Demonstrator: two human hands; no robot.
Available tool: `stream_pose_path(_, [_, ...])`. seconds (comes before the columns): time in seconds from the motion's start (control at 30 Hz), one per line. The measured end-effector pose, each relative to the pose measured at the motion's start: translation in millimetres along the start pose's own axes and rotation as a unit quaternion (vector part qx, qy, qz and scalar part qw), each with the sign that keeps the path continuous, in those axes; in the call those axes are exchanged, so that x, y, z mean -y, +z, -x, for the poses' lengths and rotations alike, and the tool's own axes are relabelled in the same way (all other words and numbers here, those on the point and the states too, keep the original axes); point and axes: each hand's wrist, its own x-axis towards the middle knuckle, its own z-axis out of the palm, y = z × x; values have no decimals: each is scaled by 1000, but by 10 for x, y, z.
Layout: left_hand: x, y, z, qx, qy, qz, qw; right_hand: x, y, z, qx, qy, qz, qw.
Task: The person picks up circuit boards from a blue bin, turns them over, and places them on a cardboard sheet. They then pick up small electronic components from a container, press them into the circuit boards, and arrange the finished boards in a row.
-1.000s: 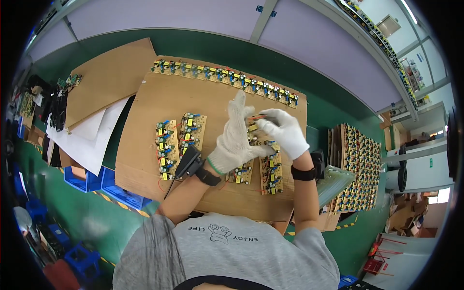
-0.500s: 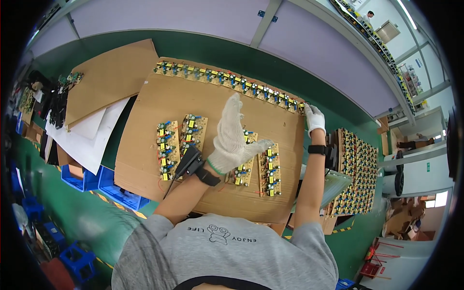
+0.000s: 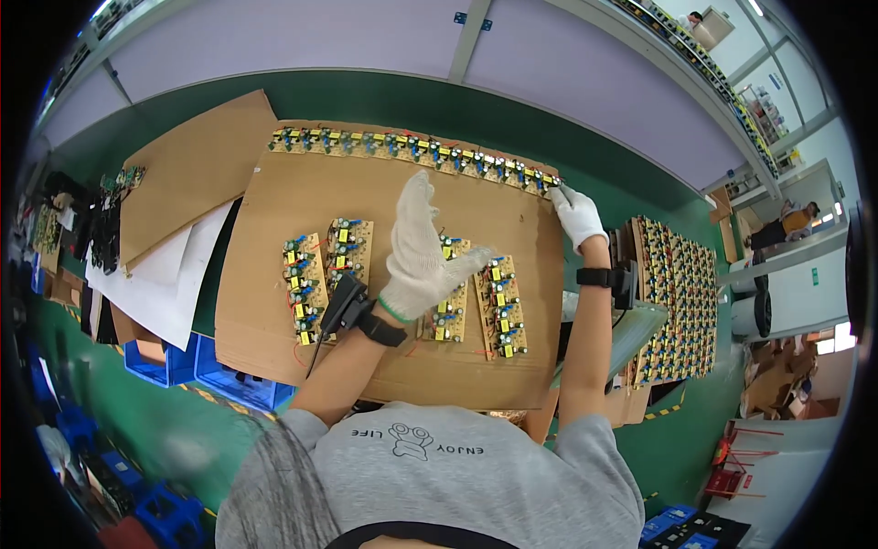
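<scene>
Along the far edge of a cardboard sheet (image 3: 457,380) lies a long row of tan circuit boards (image 3: 393,146) carrying yellow, blue and dark components. My right hand (image 3: 578,218), in a white glove, is at the right end of this row. Its fingers are closed on the end circuit board (image 3: 546,186), partly hiding it. My left hand (image 3: 416,252), in a cream knitted glove, hovers over the middle of the cardboard, fingers stretched out and thumb spread, holding nothing. Below and around it lie shorter board strips (image 3: 304,285), (image 3: 347,247), (image 3: 501,306); another strip (image 3: 448,316) is partly covered by that hand.
Right of the cardboard stands a large batch of similar circuit boards (image 3: 677,302). More cardboard (image 3: 197,174) and white sheets (image 3: 174,284) lie at left, above blue bins (image 3: 240,380). A pale purple panel (image 3: 302,50) rises behind. A person (image 3: 796,222) is far right.
The view has shifted slightly. My right hand's fingers now reach further over the end of the far row. My left hand keeps its spread pose above the strips.
</scene>
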Motion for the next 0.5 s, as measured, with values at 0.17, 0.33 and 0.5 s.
stream_pose_path(0.17, [164, -7, 11, -36, 31, -42, 998, 579, -336, 866, 10, 58, -94, 994])
stream_pose_path(0.33, [248, 32, -47, -62, 57, -117, 990, 1198, -297, 1576, 133, 147, -5, 980])
stream_pose_path(0.5, [235, 81, -36, -46, 0, -100, 994, 1033, -95, 1596, 109, 155, -142, 972])
